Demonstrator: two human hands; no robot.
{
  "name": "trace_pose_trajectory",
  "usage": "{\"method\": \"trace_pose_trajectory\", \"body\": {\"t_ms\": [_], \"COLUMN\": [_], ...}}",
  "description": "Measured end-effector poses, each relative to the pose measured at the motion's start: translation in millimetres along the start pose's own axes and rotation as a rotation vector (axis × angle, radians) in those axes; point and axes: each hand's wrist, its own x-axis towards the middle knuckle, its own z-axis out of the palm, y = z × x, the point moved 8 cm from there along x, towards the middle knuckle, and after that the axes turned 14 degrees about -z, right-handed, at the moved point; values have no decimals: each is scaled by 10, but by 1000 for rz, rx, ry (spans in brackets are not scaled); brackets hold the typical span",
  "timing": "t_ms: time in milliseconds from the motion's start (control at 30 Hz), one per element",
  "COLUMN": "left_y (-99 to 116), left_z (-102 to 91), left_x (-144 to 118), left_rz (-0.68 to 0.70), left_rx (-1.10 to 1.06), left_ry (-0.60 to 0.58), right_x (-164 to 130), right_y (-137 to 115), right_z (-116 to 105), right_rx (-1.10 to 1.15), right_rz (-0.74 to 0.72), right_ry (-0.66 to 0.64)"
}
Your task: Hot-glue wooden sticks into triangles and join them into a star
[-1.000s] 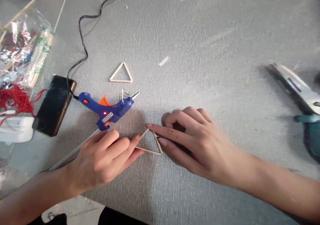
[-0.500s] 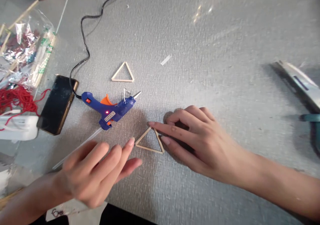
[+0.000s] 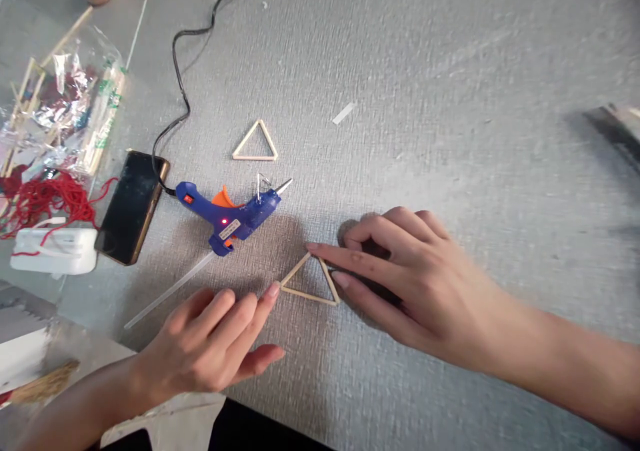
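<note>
A small triangle of thin wooden sticks (image 3: 310,295) lies flat on the grey table. The index fingertip of my right hand (image 3: 405,271) presses its top corner, while the thumb rests by its right side; the other fingers curl under. At the left corner, the index fingertip of my left hand (image 3: 220,334) touches the sticks, its thumb held apart. Behind my left hand lies a blue hot glue gun (image 3: 240,221), its red light lit and a clear glue stick (image 3: 170,289) protruding from its rear. A second wooden triangle (image 3: 255,158) lies beyond the gun.
A black cord (image 3: 176,57) runs from the gun to the far edge. On the left are a phone (image 3: 133,207), red yarn (image 3: 47,201), a white device (image 3: 55,251) and plastic-wrapped sticks (image 3: 103,121). A white scrap (image 3: 343,113) lies mid-table; a dark-edged object (image 3: 617,131) is at right.
My left hand has lowered its index fingertip onto the triangle's left corner. My right hand stays at the top corner. The whole view has shifted slightly.
</note>
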Motion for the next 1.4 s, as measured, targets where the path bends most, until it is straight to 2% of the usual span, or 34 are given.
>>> {"method": "trace_pose_trajectory", "body": {"t_ms": [433,600,1000,1400], "left_y": [42,55,70,70], "left_z": [-22,-11,-30,-21], "left_x": [-6,24,11,21], "left_rz": [37,-4,15,-15], "left_rx": [5,-6,-2,-15], "left_ry": [46,19,62,39], "right_x": [-4,-2,-6,-11], "right_y": [2,3,-9,-13], "right_z": [1,8,13,5], "right_rx": [-8,-10,-23,-27], "right_rz": [-2,0,-14,-19], "right_ry": [-2,-9,-10,-16]}}
